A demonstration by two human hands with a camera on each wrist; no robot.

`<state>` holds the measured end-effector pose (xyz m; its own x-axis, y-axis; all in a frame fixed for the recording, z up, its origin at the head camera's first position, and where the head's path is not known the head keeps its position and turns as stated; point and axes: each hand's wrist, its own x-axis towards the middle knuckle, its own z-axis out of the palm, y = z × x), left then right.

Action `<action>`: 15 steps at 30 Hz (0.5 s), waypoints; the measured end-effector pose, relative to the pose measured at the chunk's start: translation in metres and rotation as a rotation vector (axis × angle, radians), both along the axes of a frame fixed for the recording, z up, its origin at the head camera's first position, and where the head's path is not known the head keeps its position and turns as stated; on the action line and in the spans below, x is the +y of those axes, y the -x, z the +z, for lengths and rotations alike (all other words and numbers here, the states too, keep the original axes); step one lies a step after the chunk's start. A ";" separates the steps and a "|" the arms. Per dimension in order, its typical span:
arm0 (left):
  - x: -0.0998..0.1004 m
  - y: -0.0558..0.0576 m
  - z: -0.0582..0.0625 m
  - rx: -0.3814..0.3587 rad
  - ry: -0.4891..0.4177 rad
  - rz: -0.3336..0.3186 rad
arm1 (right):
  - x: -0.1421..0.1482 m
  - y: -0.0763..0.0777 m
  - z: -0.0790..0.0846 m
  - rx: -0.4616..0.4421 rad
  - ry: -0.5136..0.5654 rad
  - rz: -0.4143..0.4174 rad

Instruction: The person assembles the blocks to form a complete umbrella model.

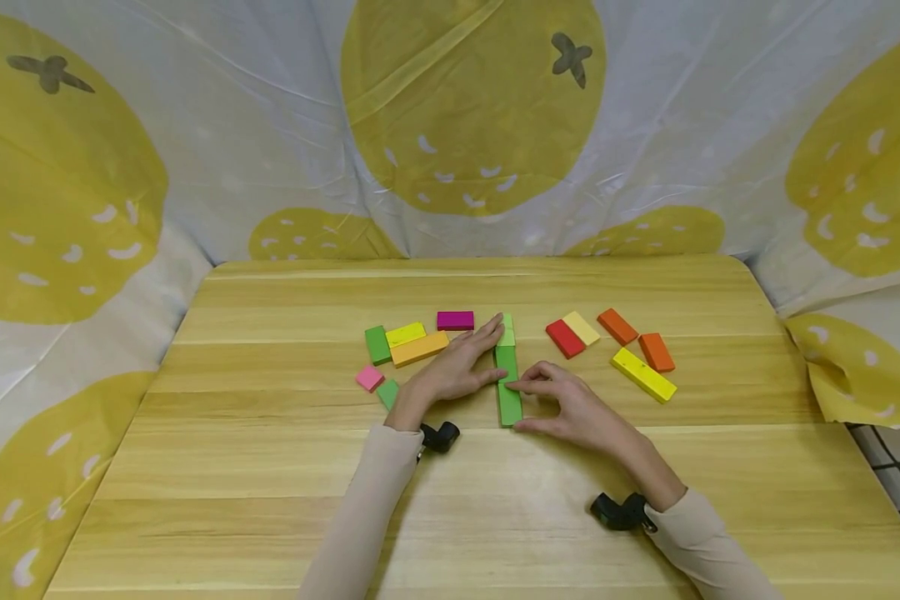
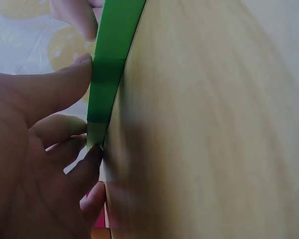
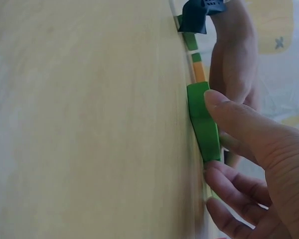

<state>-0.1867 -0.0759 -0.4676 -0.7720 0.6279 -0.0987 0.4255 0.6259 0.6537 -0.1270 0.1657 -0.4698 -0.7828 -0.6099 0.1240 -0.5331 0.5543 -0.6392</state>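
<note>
The near green block [image 1: 510,407] closes the near end of the green row [image 1: 506,361]. Right hand [image 1: 570,407], right of the row: pinches this block lengthwise, thumb and index finger. Left hand [image 1: 450,372], left of the row: fingers extended against its side. Farther left: purple block [image 1: 455,321], short yellow block [image 1: 405,334], amber block [image 1: 418,350], pink block [image 1: 370,379], two loose green blocks [image 1: 378,346]. Farther right: red block [image 1: 565,339], cream block [image 1: 581,328], two orange blocks [image 1: 656,352], long yellow block [image 1: 643,375]. The left wrist partly covers one loose green block; the left wrist view cuts off the row's near end.
</note>
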 end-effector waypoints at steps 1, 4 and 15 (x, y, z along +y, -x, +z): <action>0.000 0.000 0.000 -0.002 0.001 -0.002 | 0.000 0.000 0.000 -0.001 0.003 0.002; -0.001 -0.001 0.002 -0.005 0.002 -0.011 | 0.002 0.002 -0.001 -0.030 0.019 0.003; -0.001 -0.006 0.005 -0.020 0.019 -0.024 | 0.022 0.013 0.002 -0.061 0.072 -0.087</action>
<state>-0.1805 -0.0765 -0.4624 -0.7547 0.6438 -0.1263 0.4270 0.6282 0.6504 -0.1398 0.1875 -0.4681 -0.8400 -0.5301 0.1157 -0.4437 0.5483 -0.7089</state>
